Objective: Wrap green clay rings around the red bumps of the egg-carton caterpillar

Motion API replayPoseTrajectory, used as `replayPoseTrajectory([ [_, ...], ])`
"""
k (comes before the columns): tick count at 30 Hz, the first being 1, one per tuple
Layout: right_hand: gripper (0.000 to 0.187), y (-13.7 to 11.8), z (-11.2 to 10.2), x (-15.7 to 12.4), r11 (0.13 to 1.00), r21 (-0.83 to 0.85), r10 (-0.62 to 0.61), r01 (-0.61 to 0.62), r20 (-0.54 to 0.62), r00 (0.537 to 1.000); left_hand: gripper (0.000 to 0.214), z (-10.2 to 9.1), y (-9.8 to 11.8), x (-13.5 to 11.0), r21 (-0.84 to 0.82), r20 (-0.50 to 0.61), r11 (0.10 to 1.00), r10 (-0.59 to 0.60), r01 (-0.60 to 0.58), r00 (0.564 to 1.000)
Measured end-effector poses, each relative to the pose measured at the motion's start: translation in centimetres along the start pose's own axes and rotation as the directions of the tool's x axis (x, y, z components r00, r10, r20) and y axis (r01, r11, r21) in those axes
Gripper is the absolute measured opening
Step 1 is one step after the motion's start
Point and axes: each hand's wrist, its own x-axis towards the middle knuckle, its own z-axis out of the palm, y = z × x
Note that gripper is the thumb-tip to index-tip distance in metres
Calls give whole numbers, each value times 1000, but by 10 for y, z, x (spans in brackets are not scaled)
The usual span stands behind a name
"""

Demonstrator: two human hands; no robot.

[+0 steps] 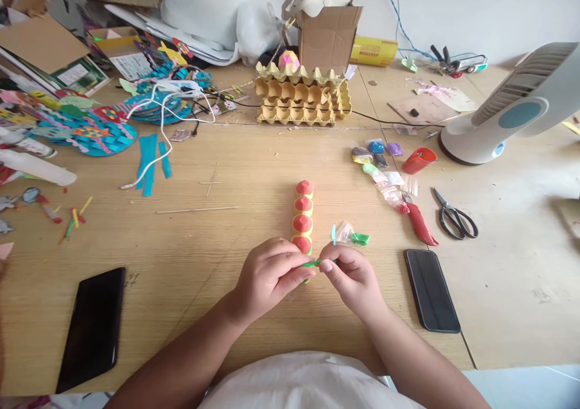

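Both hands meet near the table's front middle. My left hand (pixel 270 274) and my right hand (pixel 351 276) each pinch an end of a thin green strip of clay (pixel 312 263) stretched between them. Just behind the hands lies a yellow egg-carton strip with red-painted bumps (pixel 303 214), running away from me; its near end is partly hidden by my fingers. A small plastic bag with green clay (pixel 356 237) and a light-blue sliver (pixel 333 234) lie right of it.
Black phones lie at the left front (pixel 93 327) and right front (pixel 431 289). Scissors (pixel 454 217), a red-handled knife (pixel 419 222), a red cup (pixel 419 159) and several clay bags (pixel 376 155) sit right. Stacked egg cartons (pixel 301 98), a cardboard box (pixel 328 37), a white fan (pixel 512 107) and blue paper crafts (pixel 97 128) stand behind.
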Motion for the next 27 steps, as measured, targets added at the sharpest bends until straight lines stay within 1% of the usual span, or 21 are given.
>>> replayPoseTrajectory([
  [2, 29, 0, -1, 1, 999, -38, -9, 9, 2, 1000, 16, 0, -1, -1, 11, -2, 1000, -2, 2, 1000],
  [4, 32, 1, -1, 1, 998, -65, -10, 9, -9, 1000, 20, 0, -2, -3, 8, 0, 999, -32, 32, 999],
  [5, 32, 1, -2, 1, 997, -75, -7, 5, -18, 1000, 21, 1, -3, -4, -10, 4, 998, -66, 66, 998],
  [7, 31, 2, -2, 1, 996, -84, 3, -7, -47, 999, 25, 2, -5, -6, -79, 17, 983, -168, 169, 986],
  [9, 30, 3, -2, 2, 997, -79, 19, -25, -79, 997, 27, 4, -6, -8, -170, 30, 938, -302, 302, 953],
  [11, 28, 3, -2, 3, 997, -69, 37, -44, -103, 994, 21, 6, -8, -9, -278, 27, 873, -410, 400, 912],
  [14, 24, 4, -2, 5, 997, -47, 51, -56, -114, 992, 11, 8, -11, -8, -421, 33, 784, -489, 456, 872],
  [16, 23, 5, -2, 6, 998, -32, 52, -56, -112, 992, 12, 8, -12, -7, -468, 62, 746, -508, 475, 859],
  [18, 23, 7, -1, 6, 998, -31, 52, -56, -107, 993, 18, 9, -13, -7, -472, 90, 735, -509, 487, 856],
  [20, 24, 8, -1, 5, 998, -39, 52, -56, -96, 994, 25, 9, -13, -8, -427, 101, 766, -487, 480, 867],
  [22, 23, 8, 0, 4, 998, -41, 52, -55, -77, 996, 27, 9, -13, -9, -357, 94, 819, -447, 450, 889],
  [27, 19, 5, 1, 3, 997, -40, 62, -63, -30, 998, 15, 8, -10, -8, -270, 32, 902, -342, 337, 939],
])
